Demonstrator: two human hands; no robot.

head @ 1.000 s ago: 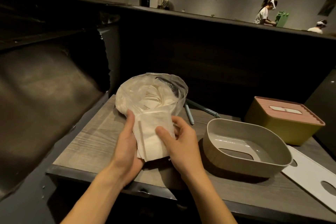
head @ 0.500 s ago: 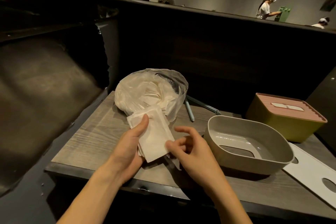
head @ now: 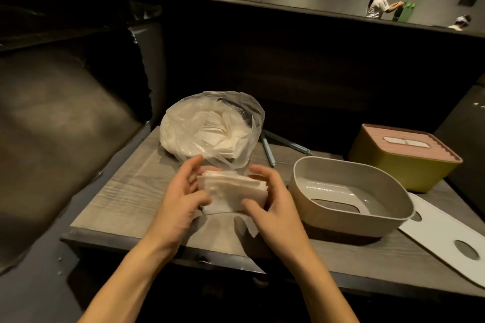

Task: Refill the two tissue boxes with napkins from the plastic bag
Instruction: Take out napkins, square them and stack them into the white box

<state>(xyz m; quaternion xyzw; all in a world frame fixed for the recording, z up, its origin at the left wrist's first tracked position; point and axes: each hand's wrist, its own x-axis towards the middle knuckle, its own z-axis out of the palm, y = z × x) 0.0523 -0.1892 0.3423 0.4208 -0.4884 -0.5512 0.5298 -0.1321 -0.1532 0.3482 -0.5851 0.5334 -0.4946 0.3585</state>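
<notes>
Napkin stack (head: pixel 232 191): held just above the tabletop (head: pixel 126 199), my left hand (head: pixel 181 199) and right hand (head: pixel 273 207) each gripping an end, apparently to square the edges for loading. Plastic bag (head: pixel 210 128): just behind, mouth toward me, more napkins inside. Grey tissue box (head: pixel 349 191): beside my right hand, inverted and open to receive. Yellow tissue box (head: pixel 404 157): beyond, lidded; contents possibly full, unclear.
</notes>
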